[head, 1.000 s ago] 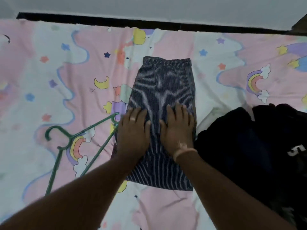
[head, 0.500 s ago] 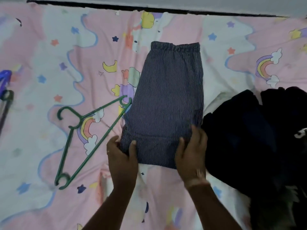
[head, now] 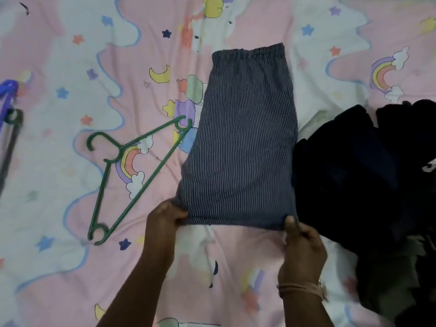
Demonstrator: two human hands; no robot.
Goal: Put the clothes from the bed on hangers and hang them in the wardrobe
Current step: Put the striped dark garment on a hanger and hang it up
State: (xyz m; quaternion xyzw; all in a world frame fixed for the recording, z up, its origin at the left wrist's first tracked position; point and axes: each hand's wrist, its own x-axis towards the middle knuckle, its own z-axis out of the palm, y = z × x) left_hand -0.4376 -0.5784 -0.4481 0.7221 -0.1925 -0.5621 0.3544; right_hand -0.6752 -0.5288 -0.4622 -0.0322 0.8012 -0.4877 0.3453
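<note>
Each hand pinches a near corner of the shorts — left hand, right hand; lift both level, then drape evenly over the hanger bar — hem held taut.

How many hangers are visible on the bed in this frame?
2, perhaps more. A green hanger lies left of the striped shorts; a dark hanger is cut off at the left edge, beside a purple piece, possibly another hanger.

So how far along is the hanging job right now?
Early on. Nothing is hung yet. Both the left hand and right hand pinch the near corners of the folded striped shorts. The green hanger lies unused beside them, and the dark clothes pile still waits.
</note>
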